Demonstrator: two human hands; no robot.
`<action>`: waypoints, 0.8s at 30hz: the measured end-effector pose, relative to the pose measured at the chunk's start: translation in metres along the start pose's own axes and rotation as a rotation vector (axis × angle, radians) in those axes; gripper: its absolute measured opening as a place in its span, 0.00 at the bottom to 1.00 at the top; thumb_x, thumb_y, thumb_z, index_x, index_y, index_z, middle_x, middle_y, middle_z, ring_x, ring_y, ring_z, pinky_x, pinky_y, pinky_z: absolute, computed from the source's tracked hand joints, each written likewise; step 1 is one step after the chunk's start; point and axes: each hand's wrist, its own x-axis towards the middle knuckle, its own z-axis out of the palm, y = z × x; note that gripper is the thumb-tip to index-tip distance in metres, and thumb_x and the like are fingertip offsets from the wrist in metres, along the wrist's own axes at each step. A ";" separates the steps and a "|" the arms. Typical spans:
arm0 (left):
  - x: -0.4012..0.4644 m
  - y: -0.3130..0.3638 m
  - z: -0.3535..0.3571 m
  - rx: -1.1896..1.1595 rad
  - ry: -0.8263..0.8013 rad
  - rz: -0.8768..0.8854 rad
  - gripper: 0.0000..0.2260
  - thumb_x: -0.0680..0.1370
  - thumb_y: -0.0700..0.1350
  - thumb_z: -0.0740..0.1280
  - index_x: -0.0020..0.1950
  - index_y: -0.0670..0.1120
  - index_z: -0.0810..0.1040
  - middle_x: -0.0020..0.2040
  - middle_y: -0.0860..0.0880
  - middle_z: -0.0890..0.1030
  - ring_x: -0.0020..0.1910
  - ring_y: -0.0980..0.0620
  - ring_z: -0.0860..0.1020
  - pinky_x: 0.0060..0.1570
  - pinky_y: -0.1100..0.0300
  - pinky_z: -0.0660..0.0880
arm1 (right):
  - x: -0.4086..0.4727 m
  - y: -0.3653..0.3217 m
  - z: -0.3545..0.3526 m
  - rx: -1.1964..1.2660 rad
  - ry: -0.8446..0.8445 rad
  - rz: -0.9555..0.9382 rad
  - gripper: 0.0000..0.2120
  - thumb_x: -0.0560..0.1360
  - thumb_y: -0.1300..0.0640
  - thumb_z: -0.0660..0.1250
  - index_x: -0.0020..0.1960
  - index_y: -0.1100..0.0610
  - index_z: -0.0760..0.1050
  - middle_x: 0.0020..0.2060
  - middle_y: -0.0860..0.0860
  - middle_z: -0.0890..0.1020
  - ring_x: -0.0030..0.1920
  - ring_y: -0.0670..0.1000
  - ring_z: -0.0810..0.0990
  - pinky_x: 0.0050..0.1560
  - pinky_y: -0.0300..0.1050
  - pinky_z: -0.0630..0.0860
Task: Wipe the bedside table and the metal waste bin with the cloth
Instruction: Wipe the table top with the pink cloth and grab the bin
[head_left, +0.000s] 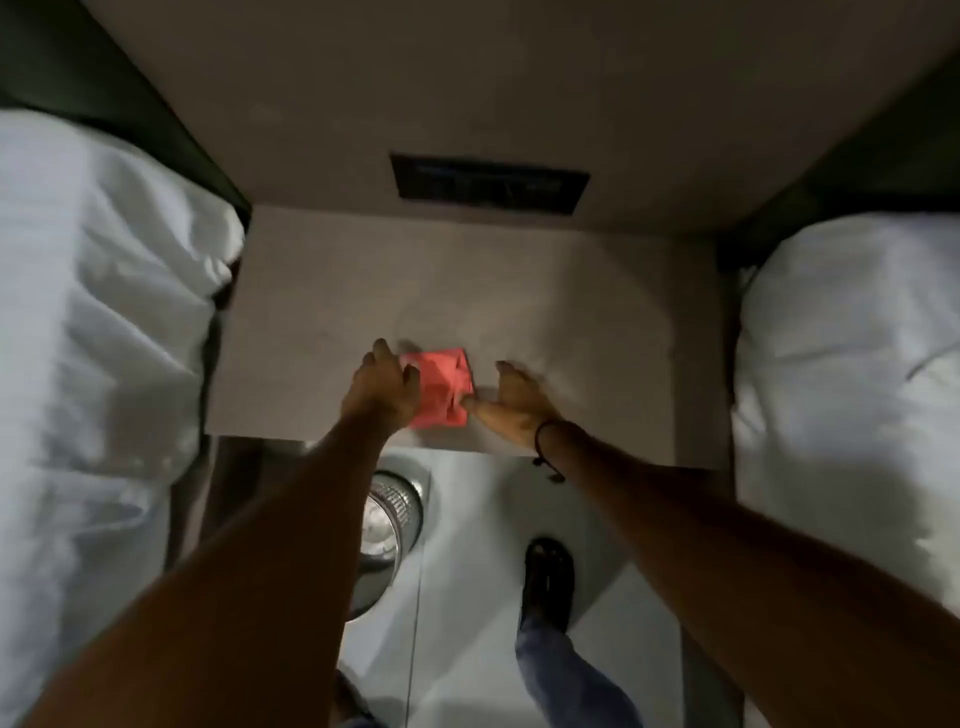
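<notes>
A crumpled red cloth (443, 385) lies on the pale bedside table (571, 322), near its front edge. My left hand (384, 384) grips the cloth's left side with bent fingers. Just right of the cloth is my right hand (514, 402), fingers spread, its thumb touching the cloth's lower right corner. On the floor below the table's front edge stands the shiny metal waste bin (387, 525), partly hidden behind my left forearm.
White bedding (88, 338) fills the left side and another white bed (852, 374) the right. A dark panel (491, 182) is set in the wall behind the table. My shoe (548, 577) stands on the pale floor right of the bin.
</notes>
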 end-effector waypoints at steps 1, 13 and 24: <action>0.009 -0.002 0.012 -0.038 -0.032 -0.020 0.23 0.81 0.43 0.64 0.72 0.32 0.65 0.69 0.28 0.74 0.67 0.29 0.74 0.64 0.44 0.73 | 0.013 0.002 0.008 0.029 -0.013 0.014 0.41 0.70 0.39 0.71 0.74 0.60 0.64 0.73 0.58 0.70 0.73 0.59 0.70 0.69 0.49 0.69; -0.036 -0.033 0.016 -0.806 -0.392 -0.431 0.09 0.76 0.37 0.66 0.55 0.46 0.78 0.52 0.43 0.79 0.51 0.45 0.79 0.51 0.52 0.78 | -0.002 0.000 0.039 0.413 -0.156 0.153 0.19 0.71 0.59 0.74 0.61 0.59 0.79 0.55 0.55 0.84 0.54 0.55 0.84 0.48 0.46 0.81; -0.117 -0.142 0.087 -0.243 -0.161 -0.409 0.11 0.80 0.40 0.64 0.53 0.36 0.84 0.53 0.35 0.85 0.53 0.36 0.83 0.54 0.45 0.81 | -0.107 0.092 0.124 0.556 -0.179 0.394 0.10 0.70 0.65 0.75 0.40 0.52 0.77 0.34 0.51 0.80 0.31 0.49 0.77 0.23 0.34 0.73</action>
